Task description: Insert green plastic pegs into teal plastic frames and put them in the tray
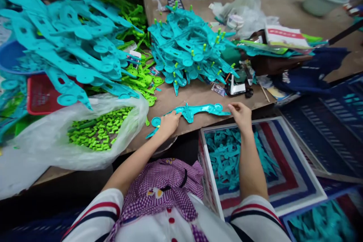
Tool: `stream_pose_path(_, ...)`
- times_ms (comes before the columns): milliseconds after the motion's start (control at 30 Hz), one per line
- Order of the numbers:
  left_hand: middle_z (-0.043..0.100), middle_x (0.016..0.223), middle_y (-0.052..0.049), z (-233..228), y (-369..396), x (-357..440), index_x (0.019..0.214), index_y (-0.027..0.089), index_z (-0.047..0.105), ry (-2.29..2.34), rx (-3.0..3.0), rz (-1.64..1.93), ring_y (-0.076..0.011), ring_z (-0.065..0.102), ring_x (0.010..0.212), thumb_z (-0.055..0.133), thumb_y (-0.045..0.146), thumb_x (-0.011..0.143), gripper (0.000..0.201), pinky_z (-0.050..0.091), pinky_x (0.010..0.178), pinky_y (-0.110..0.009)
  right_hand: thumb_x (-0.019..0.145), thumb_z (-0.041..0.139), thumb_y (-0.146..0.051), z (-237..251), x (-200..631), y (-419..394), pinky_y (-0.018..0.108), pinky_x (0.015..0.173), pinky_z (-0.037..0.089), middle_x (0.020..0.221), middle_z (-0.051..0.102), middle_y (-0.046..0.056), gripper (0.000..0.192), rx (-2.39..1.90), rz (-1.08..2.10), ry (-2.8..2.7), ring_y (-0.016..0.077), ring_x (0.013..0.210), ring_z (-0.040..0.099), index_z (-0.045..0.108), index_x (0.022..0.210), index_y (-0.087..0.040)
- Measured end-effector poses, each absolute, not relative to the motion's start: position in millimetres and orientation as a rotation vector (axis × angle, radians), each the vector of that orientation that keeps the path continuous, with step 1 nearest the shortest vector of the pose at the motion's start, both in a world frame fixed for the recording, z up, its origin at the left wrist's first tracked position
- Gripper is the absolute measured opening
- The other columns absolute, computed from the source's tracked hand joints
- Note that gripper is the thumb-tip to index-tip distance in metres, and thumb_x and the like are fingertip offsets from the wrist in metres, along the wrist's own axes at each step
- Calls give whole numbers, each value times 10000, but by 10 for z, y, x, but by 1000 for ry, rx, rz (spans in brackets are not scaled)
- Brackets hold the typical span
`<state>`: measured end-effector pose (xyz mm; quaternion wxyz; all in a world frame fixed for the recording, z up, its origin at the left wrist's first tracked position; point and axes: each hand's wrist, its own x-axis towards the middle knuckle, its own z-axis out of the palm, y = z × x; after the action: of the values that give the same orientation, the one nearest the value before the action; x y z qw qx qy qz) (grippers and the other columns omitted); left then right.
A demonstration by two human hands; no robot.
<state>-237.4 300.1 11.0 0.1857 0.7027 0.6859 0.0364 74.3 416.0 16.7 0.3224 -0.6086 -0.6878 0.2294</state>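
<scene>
A long teal plastic part (pixel 198 110) lies flat on the brown cardboard worktop (pixel 195 94) near its front edge. My left hand (pixel 169 123) presses on its left end, fingers curled over it. My right hand (pixel 240 114) pinches its right tip. A clear bag of small green plastic pegs (pixel 98 130) sits open just left of my left hand. Behind the part rises a heap of teal parts with green pegs fitted (pixel 188 47).
A big pile of bare teal parts (pixel 68 41) and green parts (pixel 141 79) fills the left. A striped woven bag holding teal parts (pixel 227 155) stands below my right arm. Blue crates (pixel 334 121), clutter and a pale bucket (pixel 323 0) occupy the right.
</scene>
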Motion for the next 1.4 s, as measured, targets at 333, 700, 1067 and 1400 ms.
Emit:
stream_pose_path(333, 660, 1098, -121, 214, 3079, -2408, 1205, 286, 666, 1919, 1967, 67, -285, 670, 932, 362, 312, 981, 378, 504, 755, -379, 901, 502, -489, -33, 236, 4130, 350, 746, 484, 838, 666, 95, 354, -1444, 494, -2105, 217, 775, 608, 658, 839, -178)
stream_pose_path(700, 652, 1132, -120, 248, 3100, -2420, 1198, 274, 662, 1890, 1935, 23, -286, 662, 961, 329, 328, 989, 397, 500, 791, -387, 883, 534, -470, 34, 695, 4218, 356, 738, 513, 866, 664, 87, 309, -1544, 353, -1917, 217, 779, 625, 650, 870, -184)
stream_pose_path(1067, 661, 1123, -111, 226, 3110, -2441, 1206, 286, 660, 1878, 1942, 18, -285, 661, 964, 348, 343, 987, 386, 501, 792, -383, 895, 541, -416, 66, 803, 4091, 343, 731, 523, 857, 646, 62, 240, -1454, 486, -2075, 199, 779, 623, 644, 872, -200)
stream_pose_path(1400, 673, 1125, -117, 199, 3117, -2422, 1190, 268, 674, 1902, 1918, 40, -294, 660, 972, 356, 344, 983, 387, 501, 797, -388, 944, 481, -391, -38, 695, 3835, 389, 837, 517, 939, 677, 100, 224, -1416, 282, -2109, 239, 932, 639, 621, 903, -222)
